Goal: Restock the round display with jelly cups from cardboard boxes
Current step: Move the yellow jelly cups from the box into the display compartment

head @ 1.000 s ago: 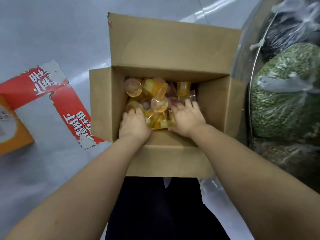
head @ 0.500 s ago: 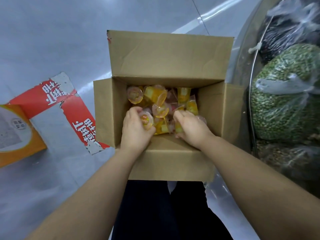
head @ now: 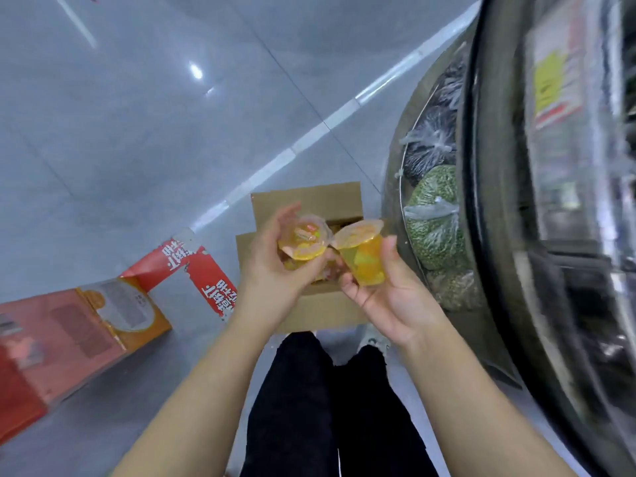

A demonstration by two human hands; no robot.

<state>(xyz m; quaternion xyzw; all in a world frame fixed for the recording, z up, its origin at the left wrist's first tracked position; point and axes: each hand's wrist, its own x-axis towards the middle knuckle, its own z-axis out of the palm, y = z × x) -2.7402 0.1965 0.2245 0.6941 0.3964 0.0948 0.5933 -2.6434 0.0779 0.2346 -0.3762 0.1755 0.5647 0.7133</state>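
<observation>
An open brown cardboard box [head: 309, 201] stands on the floor in front of me, mostly hidden behind my raised hands. My left hand [head: 275, 266] holds orange jelly cups [head: 304, 241] against its fingers. My right hand [head: 389, 290] is palm up and grips a yellow-orange jelly cup [head: 366, 259] with a foil lid. Both hands are lifted well above the box, close together. The round display [head: 516, 218] curves along the right side.
Tied bags of green beans [head: 435, 218] and dark goods [head: 432, 146] fill the display's lower tier. A flattened red and orange carton [head: 86, 321] lies on the grey floor to the left. My dark trouser legs [head: 327, 407] are below.
Both hands came up out of the box holding jelly cups. The view swung upward and right, showing more of the display.
</observation>
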